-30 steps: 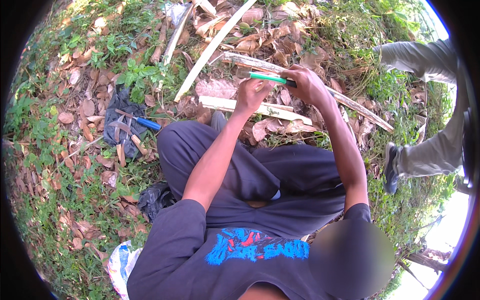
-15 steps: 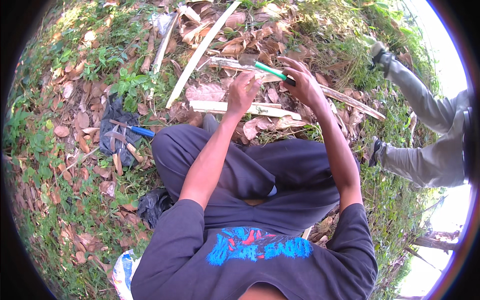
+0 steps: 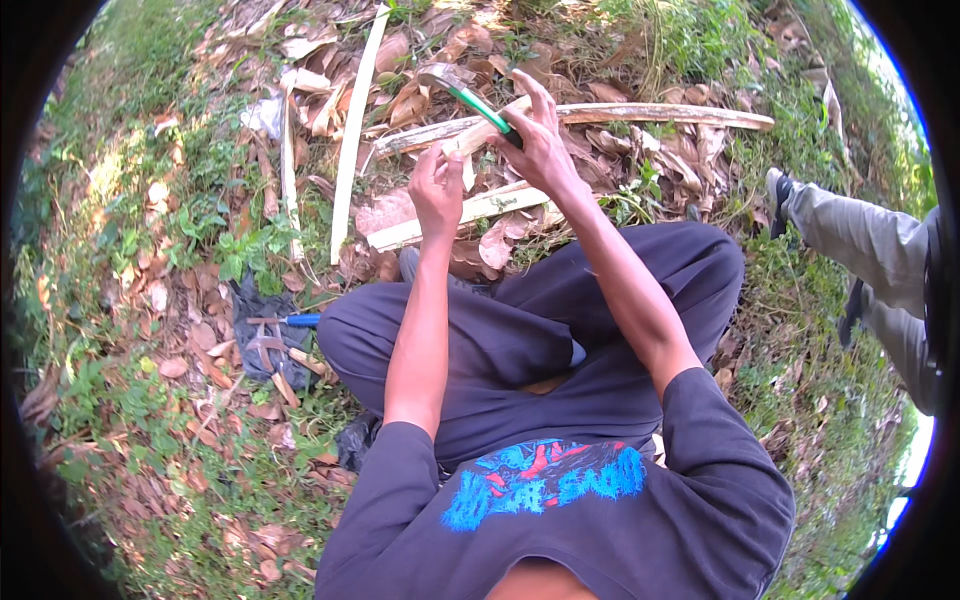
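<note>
My right hand [image 3: 538, 145] is wrapped round the dark grip of a hammer [image 3: 482, 108] with a green shaft. Its grey metal head points away to the upper left. Close beside it, my left hand [image 3: 437, 188] is closed with its fingertips on the near end of a short pale piece of wood [image 3: 478, 137]. That piece slants up under the hammer's shaft toward my right hand. Both hands are raised over the ground in front of my crossed legs, and the fingers' undersides are hidden.
A pale wooden strip [image 3: 357, 135] lies at the left. A long rough strip [image 3: 660, 114] and a split piece [image 3: 480, 209] lie among dry leaves. Black plastic [image 3: 250, 345] bears a blue-handled tool [image 3: 300, 320] and wooden-handled tools. Another person's legs [image 3: 860, 235] stand at the right.
Both hands have shifted left in the picture as the view turned. The hammer has tilted, so its metal head now shows clearly. The other person's legs sit lower at the right.
</note>
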`<control>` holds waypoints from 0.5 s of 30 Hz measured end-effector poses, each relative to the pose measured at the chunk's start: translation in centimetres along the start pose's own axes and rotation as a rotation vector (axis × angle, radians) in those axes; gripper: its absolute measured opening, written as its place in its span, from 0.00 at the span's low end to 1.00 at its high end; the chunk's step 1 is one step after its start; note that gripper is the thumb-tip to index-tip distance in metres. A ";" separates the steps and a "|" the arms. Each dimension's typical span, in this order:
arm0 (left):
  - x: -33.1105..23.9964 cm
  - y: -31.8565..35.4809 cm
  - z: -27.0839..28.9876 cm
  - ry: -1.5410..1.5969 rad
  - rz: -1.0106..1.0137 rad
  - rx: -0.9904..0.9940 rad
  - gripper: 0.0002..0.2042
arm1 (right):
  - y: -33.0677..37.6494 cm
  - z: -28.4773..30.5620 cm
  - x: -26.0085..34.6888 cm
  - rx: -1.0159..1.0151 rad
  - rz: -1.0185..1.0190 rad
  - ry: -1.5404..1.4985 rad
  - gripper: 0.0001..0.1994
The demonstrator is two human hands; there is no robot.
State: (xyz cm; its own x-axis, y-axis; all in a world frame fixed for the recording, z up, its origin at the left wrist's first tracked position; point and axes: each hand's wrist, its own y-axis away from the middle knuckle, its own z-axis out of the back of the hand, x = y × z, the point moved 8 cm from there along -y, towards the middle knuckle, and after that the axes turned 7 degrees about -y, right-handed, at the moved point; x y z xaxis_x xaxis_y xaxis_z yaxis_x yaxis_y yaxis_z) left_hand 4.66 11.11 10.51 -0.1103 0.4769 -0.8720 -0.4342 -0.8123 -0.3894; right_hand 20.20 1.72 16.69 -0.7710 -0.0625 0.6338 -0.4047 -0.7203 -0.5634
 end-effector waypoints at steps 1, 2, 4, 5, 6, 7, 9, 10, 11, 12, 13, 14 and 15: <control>0.1 0.0 0.1 0.005 0.011 -0.008 0.20 | 0.6 0.4 0.4 -0.068 0.012 0.023 0.14; 0.4 0.2 0.2 0.005 0.048 0.004 0.19 | 1.5 0.6 0.3 -0.139 -0.048 0.004 0.14; 1.1 0.4 0.3 0.013 0.050 -0.038 0.19 | 4.0 -0.1 -1.2 -0.266 -0.236 -0.176 0.10; 1.5 0.6 0.5 0.013 0.056 -0.058 0.19 | 5.1 -0.2 -1.1 -0.339 -0.271 -0.219 0.08; 1.6 0.6 0.4 -0.002 0.058 -0.049 0.19 | 6.3 -1.5 -2.1 -0.338 -0.372 -0.376 0.08; 1.8 0.5 0.2 0.002 0.065 -0.042 0.18 | 7.5 -3.0 -3.1 -0.336 -0.470 -0.535 0.08; 1.7 0.3 -0.1 0.006 0.086 -0.026 0.17 | 8.6 -5.8 -3.4 -0.328 -0.628 -0.821 0.08; 1.6 0.3 -0.3 0.014 0.091 -0.011 0.16 | 8.8 -6.3 -3.4 -0.339 -0.634 -0.823 0.08; 1.9 0.5 -0.4 0.051 0.106 -0.013 0.16 | 8.3 -6.9 -3.2 -0.376 -0.591 -0.919 0.13; 2.1 0.6 -0.4 0.088 0.121 -0.015 0.16 | 8.3 -7.6 -3.4 -0.331 -0.607 -0.869 0.16; 2.4 0.6 -0.5 0.125 0.136 -0.016 0.15 | 8.2 -8.2 -3.5 -0.286 -0.624 -0.819 0.19; 2.2 0.5 -0.6 0.208 0.152 0.006 0.15 | 8.1 -8.8 -3.6 -0.269 -0.628 -0.849 0.20; 2.6 0.5 -0.6 0.213 0.157 0.008 0.15 | 8.0 -9.5 -3.7 -0.252 -0.632 -0.879 0.22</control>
State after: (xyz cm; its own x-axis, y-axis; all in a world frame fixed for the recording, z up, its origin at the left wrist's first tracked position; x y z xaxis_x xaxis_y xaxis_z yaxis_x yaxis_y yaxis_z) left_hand 4.74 11.73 7.90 0.0138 0.2635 -0.9646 -0.4335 -0.8677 -0.2432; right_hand 15.10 2.73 4.82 0.1861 -0.2738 0.9436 -0.7672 -0.6405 -0.0345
